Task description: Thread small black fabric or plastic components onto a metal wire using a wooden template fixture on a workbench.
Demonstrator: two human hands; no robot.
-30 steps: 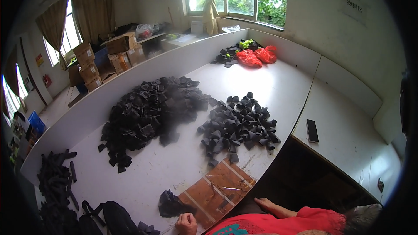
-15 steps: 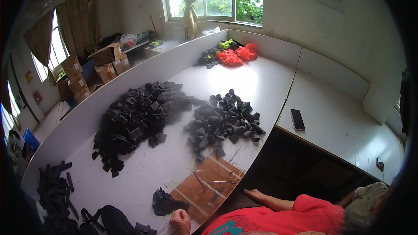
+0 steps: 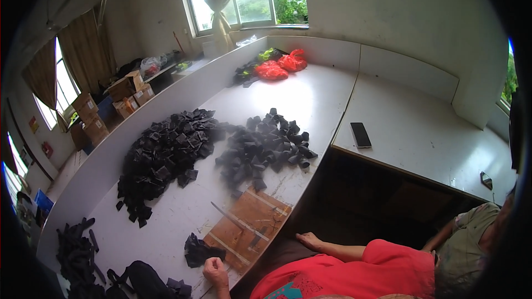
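Observation:
My left hand (image 3: pixel 215 271) rests near the table's front edge with its fingers curled closed. Anything inside it is hidden. Just beyond it lies a small heap of black fabric pieces (image 3: pixel 200 250), beside a brown wooden board (image 3: pixel 255 210) with pale strips across it. A thin dark strip (image 3: pixel 235 217) crosses the board and sticks out past its left edge. My right hand (image 3: pixel 310 241) lies on my dark-trousered leg below the table edge, fingers loosely extended, with nothing visible in it.
Beyond the board are a large pile of flat black pieces (image 3: pixel 160 155) and a pile of curled ones (image 3: pixel 266 147). Black rolls (image 3: pixel 77 254) lie at left, red bags (image 3: pixel 271 70) at the back. A phone (image 3: pixel 360 134) lies on the right table. A person in olive (image 3: pixel 468 235) sits at right.
The whole view has swung to the right, so things sit further left. The thin strip now reaches past the board's left edge. Both hands stay in about the same places.

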